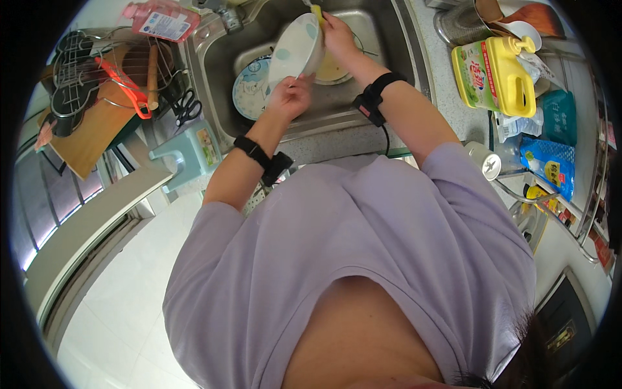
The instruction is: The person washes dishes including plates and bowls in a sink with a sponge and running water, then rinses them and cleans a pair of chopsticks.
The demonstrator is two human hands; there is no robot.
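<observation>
A white bowl with pale green dots (295,51) is tilted on its side above the stainless steel sink (221,73). My left hand (291,96) grips its near rim. At the bowl's far right side, my right hand (339,40) holds a yellow sponge-like piece (317,13) against or close to the outer wall; its fingers are partly hidden. Beneath the bowl, a blue-patterned white plate (249,92) lies in the sink, partly covered. A round dish with a yellowish inside (333,70) sits under my right wrist, with thin sticks beside it.
The faucet (228,18) stands at the sink's back left. Left of the sink are a pink liquid bottle (165,22), black-handled scissors (187,106), a wire rack with an orange-handled tool (124,85), and a light-blue plastic holder (187,153). A yellow pump jug (493,78) and a utensil basket (459,24) stand right.
</observation>
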